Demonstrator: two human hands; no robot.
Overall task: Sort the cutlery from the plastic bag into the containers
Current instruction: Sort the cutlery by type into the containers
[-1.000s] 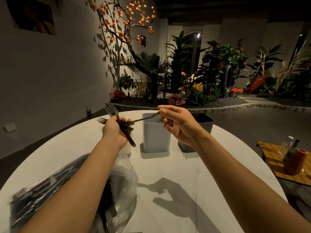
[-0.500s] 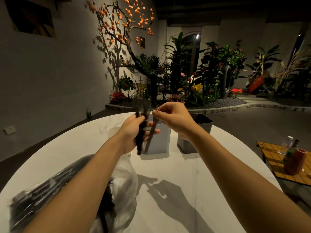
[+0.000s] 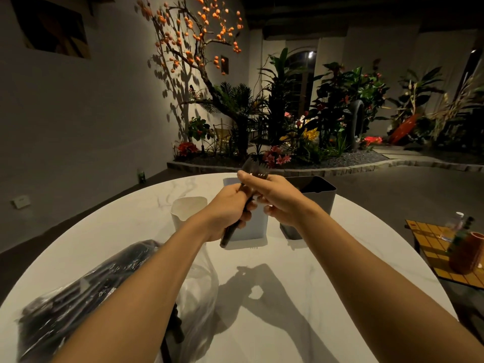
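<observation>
My left hand (image 3: 230, 209) grips a bundle of dark plastic forks (image 3: 230, 233), handles down and tines up. My right hand (image 3: 279, 197) pinches the forks near their tines (image 3: 252, 169) just above the left hand. Both hands hover over the light grey container (image 3: 252, 226). A white container (image 3: 187, 209) stands to its left and a dark grey container (image 3: 318, 192) to its right. The clear plastic bag (image 3: 78, 297) with dark cutlery inside lies at the near left of the white round table (image 3: 288, 297), partly hidden by my left forearm.
A yellow tiled side table (image 3: 429, 247) to the right holds a brown vase (image 3: 467, 255) and a glass. A planter bed with plants and an orange-fruited tree lies behind the table. Bare marble spreads between my arms.
My hands came together over the middle container. The fork my right hand held out sideways has swung upright and joined the bundle in my left hand.
</observation>
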